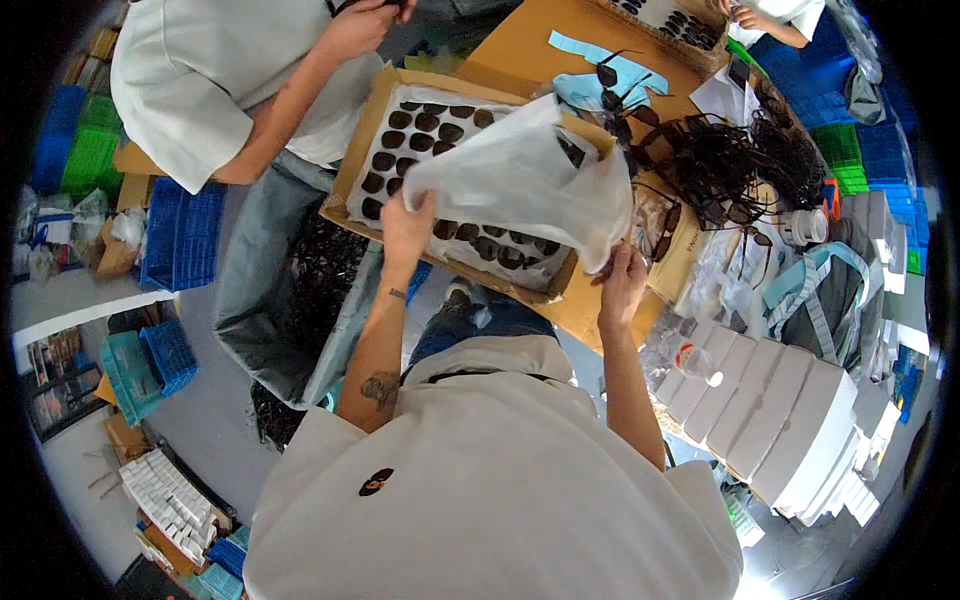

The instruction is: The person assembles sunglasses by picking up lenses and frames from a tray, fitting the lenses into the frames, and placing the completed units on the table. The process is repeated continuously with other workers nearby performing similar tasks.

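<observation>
So both hands are busy here: the left hand [408, 228] is pinching the left end of a whitish see-through sheet [500, 172], and the right hand [624, 285] has a grip on its near right corner. The sheet is hanging stretched between them, slanting over the right part of an open box [358, 150] at the desk's [512, 48] near edge. Rows of dark lenses [425, 122] show inside, mostly toward the box's left edge and along its near one. Past the box's right edge there's a messy heap of sunglasses [720, 165], with a blue cloth [585, 88] by the far right corner. White cartons [765, 400] line the desk's near right side, a clear bottle [690, 362] beside them.
</observation>
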